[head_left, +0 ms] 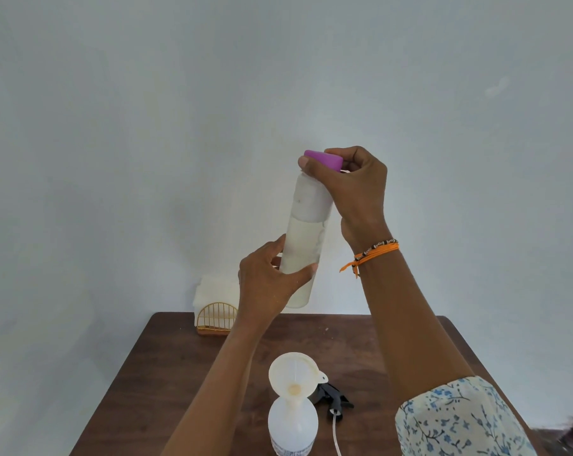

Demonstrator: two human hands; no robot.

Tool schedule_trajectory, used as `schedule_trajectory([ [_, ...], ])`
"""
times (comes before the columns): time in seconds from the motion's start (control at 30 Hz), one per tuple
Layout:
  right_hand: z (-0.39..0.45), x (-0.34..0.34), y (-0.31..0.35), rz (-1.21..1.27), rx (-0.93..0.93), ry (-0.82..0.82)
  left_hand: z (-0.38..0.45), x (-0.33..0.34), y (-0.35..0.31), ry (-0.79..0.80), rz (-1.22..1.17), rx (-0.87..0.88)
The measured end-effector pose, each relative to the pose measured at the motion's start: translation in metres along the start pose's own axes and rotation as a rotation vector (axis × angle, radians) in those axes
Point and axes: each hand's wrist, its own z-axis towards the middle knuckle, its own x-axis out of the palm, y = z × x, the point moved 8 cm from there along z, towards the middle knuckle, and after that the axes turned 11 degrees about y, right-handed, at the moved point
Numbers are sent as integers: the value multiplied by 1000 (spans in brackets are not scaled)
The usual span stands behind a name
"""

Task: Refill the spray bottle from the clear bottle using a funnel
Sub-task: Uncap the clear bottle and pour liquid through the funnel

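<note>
A tall clear bottle (306, 232), partly filled with liquid, is held upright in the air above the far edge of the table. My left hand (268, 287) grips its lower body. Around its purple cap (323, 159) curl the fingers of my right hand (354, 189). Near the table's front edge stands the spray bottle (291, 429), open at the neck, with a white funnel (293, 373) seated in it. The black spray head (332, 398) with its dip tube lies on the table just right of the spray bottle.
The dark wooden table (179, 373) fills the lower view, against a plain pale wall. A gold wire napkin holder (216, 319) with white napkins stands at the table's back left corner.
</note>
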Motion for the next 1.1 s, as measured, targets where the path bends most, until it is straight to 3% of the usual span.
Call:
schedule_trajectory([
  [0.33, 4, 6, -4, -7, 51, 123, 1, 10, 9, 110, -116, -13],
  [0.5, 0, 19, -4, 75, 86, 389, 0, 20, 11, 189, -255, -11],
  [0.6, -8, 30, -5, 96, 103, 517, 3, 25, 15, 217, -198, -52],
  [0.67, -11, 34, -7, 35, 132, 461, 4, 27, 17, 182, -138, -90],
  [0.83, -15, 34, -10, -192, 139, 112, 5, 23, 14, 28, -150, -67],
  [1.03, -10, 36, -23, -34, 229, 183, 5, 25, 19, 100, -110, -112],
  [1.1, -10, 43, -24, 99, 241, 323, 3, 33, 23, 222, -249, -114],
])
